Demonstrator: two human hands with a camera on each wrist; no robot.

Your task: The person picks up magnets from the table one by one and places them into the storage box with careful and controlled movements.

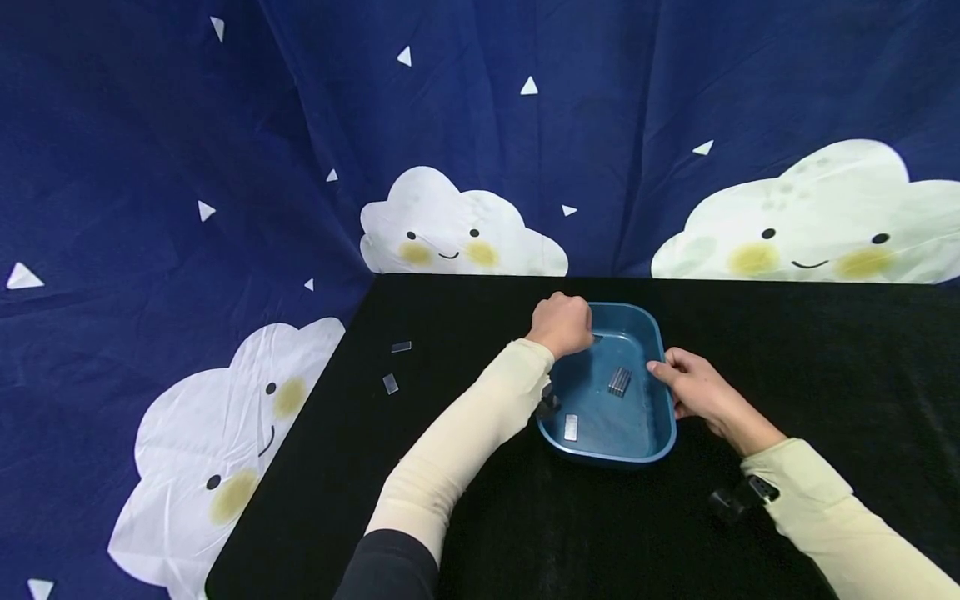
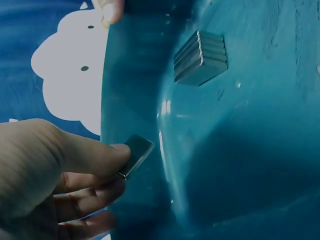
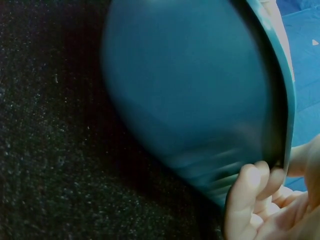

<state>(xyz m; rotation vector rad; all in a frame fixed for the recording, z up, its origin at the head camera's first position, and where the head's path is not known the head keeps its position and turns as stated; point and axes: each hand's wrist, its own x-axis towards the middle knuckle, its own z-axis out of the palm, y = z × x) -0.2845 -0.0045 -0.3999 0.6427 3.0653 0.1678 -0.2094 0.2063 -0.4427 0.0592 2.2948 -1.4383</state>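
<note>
A blue plastic basin point(image 1: 588, 446) with rounded corners is on the black table. Over its far left side is my left hand point(image 1: 561, 325), pinching a small flat metal block point(image 2: 138, 156) between thumb and fingers, seen against the basin wall in the left wrist view. My right hand point(image 1: 693, 385) grips the basin's right rim, thumb on the inner side and fingers against the outer wall point(image 3: 190, 85). On the basin floor lie a stack of several similar blocks point(image 1: 618, 382), pressed side by side, and a single flat block point(image 1: 572, 427) nearer the front.
Two more flat metal blocks, one farther back point(image 1: 401, 346) and one closer point(image 1: 391, 384), lie on the black table point(image 1: 480, 308) left of the basin. A blue curtain point(image 1: 465, 108) printed with smiling clouds hangs behind and beside the table.
</note>
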